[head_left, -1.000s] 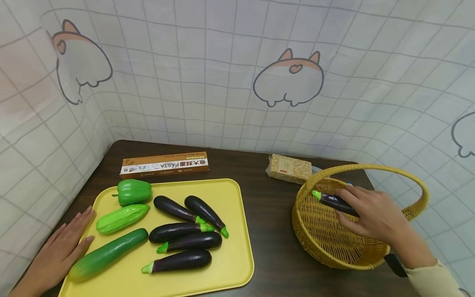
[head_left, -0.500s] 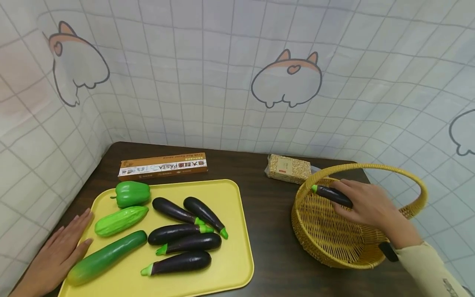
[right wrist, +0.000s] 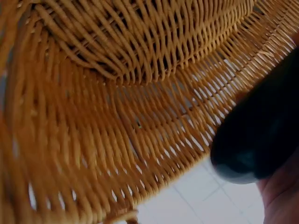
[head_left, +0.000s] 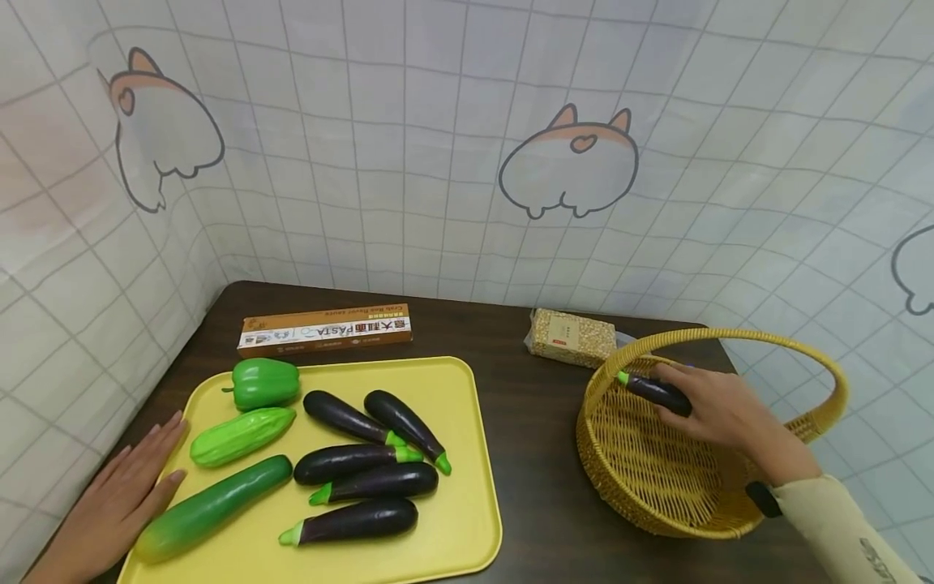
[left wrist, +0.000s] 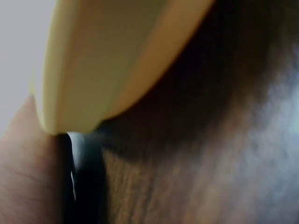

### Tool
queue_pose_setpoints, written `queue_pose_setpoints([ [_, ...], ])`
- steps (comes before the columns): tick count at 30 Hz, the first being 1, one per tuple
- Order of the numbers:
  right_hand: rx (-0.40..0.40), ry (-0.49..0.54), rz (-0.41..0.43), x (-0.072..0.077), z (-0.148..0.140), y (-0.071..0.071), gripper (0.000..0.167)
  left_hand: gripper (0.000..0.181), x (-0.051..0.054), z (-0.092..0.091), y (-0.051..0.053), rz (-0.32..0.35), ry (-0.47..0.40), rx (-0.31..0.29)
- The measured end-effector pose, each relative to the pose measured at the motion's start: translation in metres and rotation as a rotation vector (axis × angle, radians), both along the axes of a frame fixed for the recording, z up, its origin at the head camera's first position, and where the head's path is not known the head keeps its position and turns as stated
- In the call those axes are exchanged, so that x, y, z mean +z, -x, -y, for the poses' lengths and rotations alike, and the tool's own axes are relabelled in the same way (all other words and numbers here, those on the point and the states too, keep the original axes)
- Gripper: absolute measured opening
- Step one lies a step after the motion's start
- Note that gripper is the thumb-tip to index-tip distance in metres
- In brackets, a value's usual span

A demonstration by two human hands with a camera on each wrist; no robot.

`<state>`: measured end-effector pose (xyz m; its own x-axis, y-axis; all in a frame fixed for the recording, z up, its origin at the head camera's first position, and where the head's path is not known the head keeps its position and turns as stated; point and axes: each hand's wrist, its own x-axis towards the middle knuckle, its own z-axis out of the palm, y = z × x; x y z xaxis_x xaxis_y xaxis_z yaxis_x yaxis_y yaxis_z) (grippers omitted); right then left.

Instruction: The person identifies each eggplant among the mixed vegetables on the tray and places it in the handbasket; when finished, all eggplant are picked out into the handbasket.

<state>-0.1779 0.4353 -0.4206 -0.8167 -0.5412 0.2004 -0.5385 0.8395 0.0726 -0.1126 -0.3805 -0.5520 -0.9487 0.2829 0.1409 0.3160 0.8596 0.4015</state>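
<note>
In the head view, my right hand grips a dark purple eggplant over the inside of a yellow wicker basket, near its far side. The eggplant's green stem end points left. In the right wrist view, the blunt end of the eggplant shows dark beside the woven wall. My left hand lies with straight fingers along the left rim of a yellow tray. Several eggplants lie on that tray, stems facing different ways.
Left on the tray are a green bell pepper, a light green ridged gourd and a long green zucchini-like vegetable. Behind stand a pasta box and a packet of grains. The basket's tall handle arches above the right hand.
My right hand has shifted slightly left and toward the far side of the basket, with the eggplant still in its grip. The left hand and the tray's vegetables stay in place.
</note>
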Motion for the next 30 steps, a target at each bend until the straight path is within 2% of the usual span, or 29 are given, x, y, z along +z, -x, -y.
queue_pose_setpoints([
  [7,-0.019,-0.024,0.08,-0.002,0.003,0.006,0.032,0.072,-0.001,0.0,-0.001,-0.019,0.001,0.0],
  [13,-0.054,-0.043,0.169,-0.014,0.002,0.016,0.034,0.072,-0.001,0.001,0.001,-0.032,-0.002,-0.001],
  [20,-0.082,-0.073,0.191,-0.026,0.0,0.018,0.046,0.07,-0.002,-0.002,0.0,-0.037,-0.014,0.005],
  [25,-0.041,-0.084,0.177,-0.031,0.001,0.018,0.058,0.07,0.0,-0.002,0.0,-0.071,-0.004,-0.007],
  [30,-0.032,-0.083,0.188,-0.031,0.003,0.02,0.053,0.07,0.001,0.0,-0.001,-0.086,-0.005,-0.017],
])
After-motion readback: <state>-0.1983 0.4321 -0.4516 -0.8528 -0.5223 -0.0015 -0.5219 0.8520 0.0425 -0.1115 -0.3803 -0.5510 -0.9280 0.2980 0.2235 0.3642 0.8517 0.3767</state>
